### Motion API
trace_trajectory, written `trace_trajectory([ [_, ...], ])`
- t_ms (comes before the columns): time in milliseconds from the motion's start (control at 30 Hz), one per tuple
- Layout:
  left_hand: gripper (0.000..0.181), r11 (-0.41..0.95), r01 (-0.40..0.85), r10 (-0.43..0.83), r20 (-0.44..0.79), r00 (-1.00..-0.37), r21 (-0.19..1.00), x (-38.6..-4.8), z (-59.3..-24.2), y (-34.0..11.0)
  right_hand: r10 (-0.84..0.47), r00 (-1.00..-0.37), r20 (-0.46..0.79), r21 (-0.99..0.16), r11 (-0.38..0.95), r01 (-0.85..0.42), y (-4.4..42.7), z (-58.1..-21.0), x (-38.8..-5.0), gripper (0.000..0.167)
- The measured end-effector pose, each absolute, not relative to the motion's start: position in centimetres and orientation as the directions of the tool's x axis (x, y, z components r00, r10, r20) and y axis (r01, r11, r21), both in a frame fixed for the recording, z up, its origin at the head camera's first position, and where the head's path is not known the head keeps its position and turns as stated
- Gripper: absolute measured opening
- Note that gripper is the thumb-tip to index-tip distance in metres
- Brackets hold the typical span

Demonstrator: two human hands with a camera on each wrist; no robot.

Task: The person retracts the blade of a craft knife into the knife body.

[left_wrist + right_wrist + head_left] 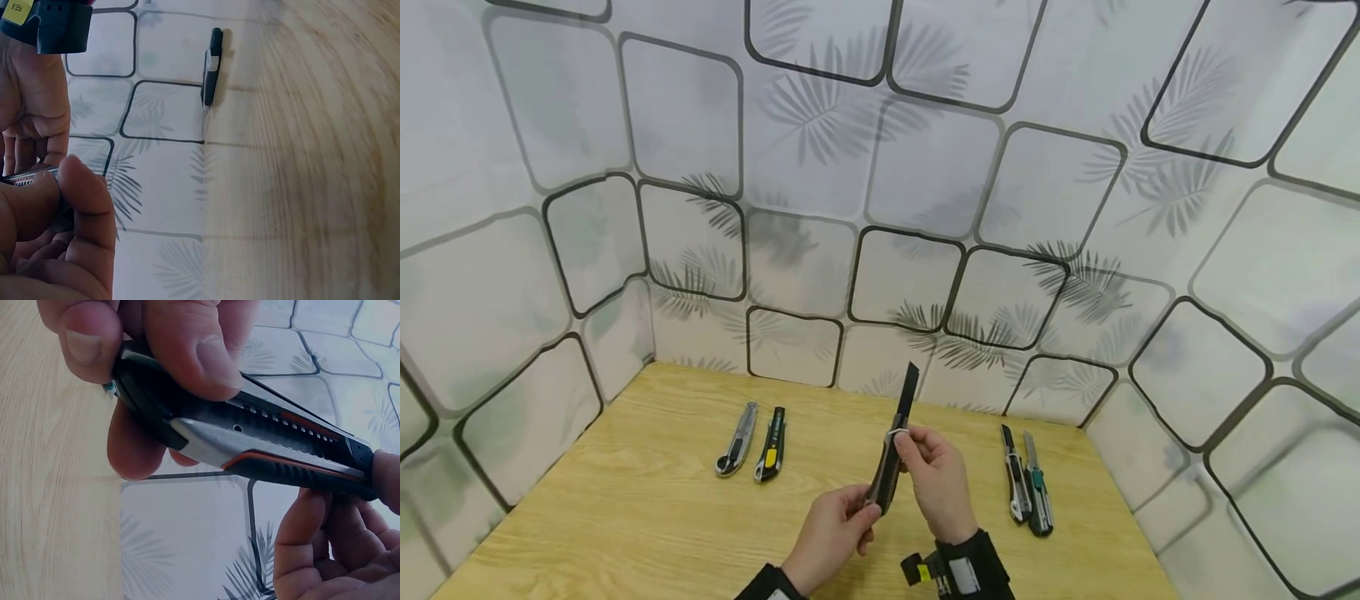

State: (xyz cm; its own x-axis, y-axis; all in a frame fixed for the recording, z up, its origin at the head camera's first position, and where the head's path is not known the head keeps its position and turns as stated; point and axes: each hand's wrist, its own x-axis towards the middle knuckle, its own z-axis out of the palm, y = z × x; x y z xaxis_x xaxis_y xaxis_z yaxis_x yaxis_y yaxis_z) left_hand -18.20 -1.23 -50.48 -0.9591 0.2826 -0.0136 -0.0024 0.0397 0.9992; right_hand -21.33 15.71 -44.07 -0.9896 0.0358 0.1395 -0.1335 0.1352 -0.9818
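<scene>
A black box cutter with grey and orange trim [269,437] is held between both hands above the table. In the head view its dark blade [910,387] is out and points up and away. My left hand [833,533] grips the lower tail end between thumb and fingers. My right hand [938,479] pinches the upper part, close to the blade mouth; the right wrist view shows its thumb [386,478] at the black slider [354,450]. The left wrist view catches only a sliver of the cutter, as fingers hide the rest.
On the table's left lie a grey cutter [737,439] and a black-and-yellow cutter [771,446]. To the right, a dark-and-silver cutter [1015,475] lies beside a teal-and-black one [1038,492]. Patterned cloth [797,267] encloses the wooden table [625,475].
</scene>
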Motion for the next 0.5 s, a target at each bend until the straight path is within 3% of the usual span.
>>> trace_trajectory([
  [500,0.02,0.063,-0.038,0.261,-0.053,-0.964,0.997,-18.2,-50.37,-0.94,-0.014,-0.989,0.146,-0.976,0.158,-0.147,15.38,-44.26,-21.13,0.033],
])
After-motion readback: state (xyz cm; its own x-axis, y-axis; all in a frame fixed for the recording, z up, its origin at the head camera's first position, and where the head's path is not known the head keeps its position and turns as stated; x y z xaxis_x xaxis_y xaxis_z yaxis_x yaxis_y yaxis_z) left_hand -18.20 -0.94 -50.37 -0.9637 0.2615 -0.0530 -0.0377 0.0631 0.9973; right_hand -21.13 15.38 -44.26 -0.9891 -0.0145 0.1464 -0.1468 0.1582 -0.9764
